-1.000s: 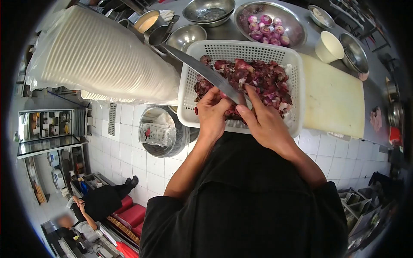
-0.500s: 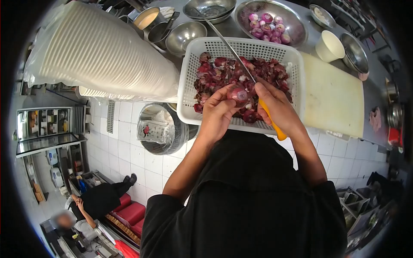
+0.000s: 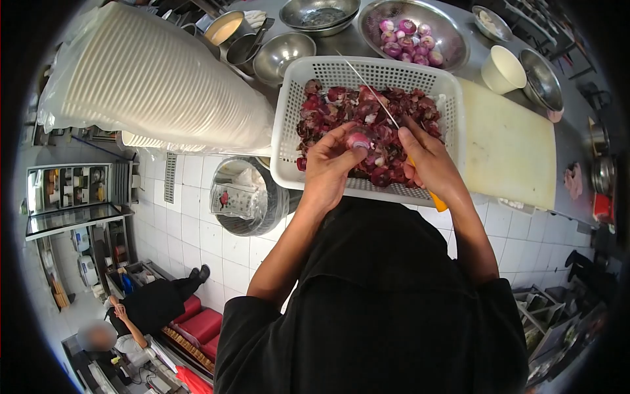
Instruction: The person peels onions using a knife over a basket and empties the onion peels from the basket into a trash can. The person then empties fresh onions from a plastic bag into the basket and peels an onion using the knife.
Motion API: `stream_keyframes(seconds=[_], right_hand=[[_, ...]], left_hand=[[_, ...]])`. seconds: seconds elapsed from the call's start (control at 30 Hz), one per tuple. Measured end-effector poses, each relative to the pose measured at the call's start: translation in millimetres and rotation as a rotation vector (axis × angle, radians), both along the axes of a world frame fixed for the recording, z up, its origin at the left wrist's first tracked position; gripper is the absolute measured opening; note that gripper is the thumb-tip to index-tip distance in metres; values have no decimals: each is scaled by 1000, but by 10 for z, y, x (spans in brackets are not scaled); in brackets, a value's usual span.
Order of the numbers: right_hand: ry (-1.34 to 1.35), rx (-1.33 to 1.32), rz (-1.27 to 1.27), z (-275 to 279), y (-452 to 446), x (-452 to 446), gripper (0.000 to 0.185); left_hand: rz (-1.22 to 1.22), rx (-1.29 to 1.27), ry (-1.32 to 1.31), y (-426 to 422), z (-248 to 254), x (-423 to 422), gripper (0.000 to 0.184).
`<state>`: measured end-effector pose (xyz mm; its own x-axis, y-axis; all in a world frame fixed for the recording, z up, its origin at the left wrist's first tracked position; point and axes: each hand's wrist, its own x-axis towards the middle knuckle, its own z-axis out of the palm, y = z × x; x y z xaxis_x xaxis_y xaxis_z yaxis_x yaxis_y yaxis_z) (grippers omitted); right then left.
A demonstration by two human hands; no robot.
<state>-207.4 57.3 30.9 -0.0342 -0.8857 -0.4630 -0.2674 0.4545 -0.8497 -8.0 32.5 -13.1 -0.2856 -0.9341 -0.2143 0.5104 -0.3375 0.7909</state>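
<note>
My left hand (image 3: 333,164) is closed around a red onion (image 3: 357,140), held over a white plastic basket (image 3: 283,154). In my right hand (image 3: 430,161) is a long knife (image 3: 371,90) with a yellow handle; its thin blade points up and to the left, across the basket. Blade and onion are apart. Below both hands, red onion skins (image 3: 335,108) and loose pieces cover the basket's bottom. Part of the knife handle is hidden by my right fingers.
Behind the basket, a steel colander (image 3: 453,49) holds several peeled onions (image 3: 407,44). A cutting board (image 3: 512,144) lies right, with a cream cup (image 3: 504,69) beside it. Stacked wrapped containers (image 3: 157,85) stand left, above a lined bin (image 3: 246,220). Another person (image 3: 147,312) sits lower left.
My hands have drawn slightly apart. The knife has turned and shifted a little right, its blade now away from the onion. The onion has rotated in my left fingers.
</note>
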Motion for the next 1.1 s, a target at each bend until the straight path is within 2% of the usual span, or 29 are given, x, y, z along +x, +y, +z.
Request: stream_keyframes(seconds=[0.03,0.27,0.4,0.6,0.7,0.9,1.0,1.1], right_hand=[[25,19,-27,-20,1,2,67],[-409,93,66,60,41,-86,73],[-365,-1,64,83,54,-40,72],[-269,-106,108,90,136,-16,68],[-279,-114,148,70,162,-8,66],[-330,-94,216,80,146,-3,63],[-305,-57,190,45,122,-7,59],[-281,-7,152,-23,96,-18,54]], left_hand=[[7,-24,-40,-1,-1,-9,51],[67,-198,-350,-12,56,-139,51],[34,-149,-372,-48,104,-132,52],[167,-265,-409,-3,213,-203,45],[96,-291,-613,-8,234,-159,45],[-83,-348,-849,-44,329,-95,49],[-91,-287,-644,-55,296,-87,48],[-50,-272,-551,-24,222,-86,47]])
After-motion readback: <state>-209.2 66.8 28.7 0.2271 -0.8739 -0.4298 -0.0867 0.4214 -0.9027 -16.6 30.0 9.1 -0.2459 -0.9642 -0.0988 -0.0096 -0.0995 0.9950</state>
